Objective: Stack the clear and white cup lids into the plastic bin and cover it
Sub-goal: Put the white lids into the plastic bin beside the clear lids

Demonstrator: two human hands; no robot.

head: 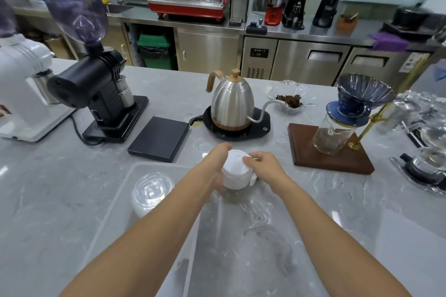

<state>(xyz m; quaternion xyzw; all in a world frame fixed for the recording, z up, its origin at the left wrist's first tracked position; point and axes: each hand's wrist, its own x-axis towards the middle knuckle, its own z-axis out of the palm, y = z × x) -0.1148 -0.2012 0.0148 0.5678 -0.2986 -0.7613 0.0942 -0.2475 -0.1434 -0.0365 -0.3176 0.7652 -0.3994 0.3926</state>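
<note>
A stack of white cup lids [235, 173] stands between my two hands just beyond the middle of the counter. My left hand [214, 166] wraps round its left side. My right hand [261, 167] pinches the top lid of the stack from the right. A clear plastic bin [113, 210] lies on the counter in front of me, under my left forearm. A stack of clear lids [150, 191] sits in the bin's far left corner. A clear flat cover [253, 236] lies to the bin's right, under my right forearm.
Behind the lids stand a black scale [158, 138], a steel gooseneck kettle [231, 103] on its base, and a glass dish of grounds [290, 100]. Two grinders [96, 84] stand at the left. A pour-over stand [337, 137] and glassware occupy the right.
</note>
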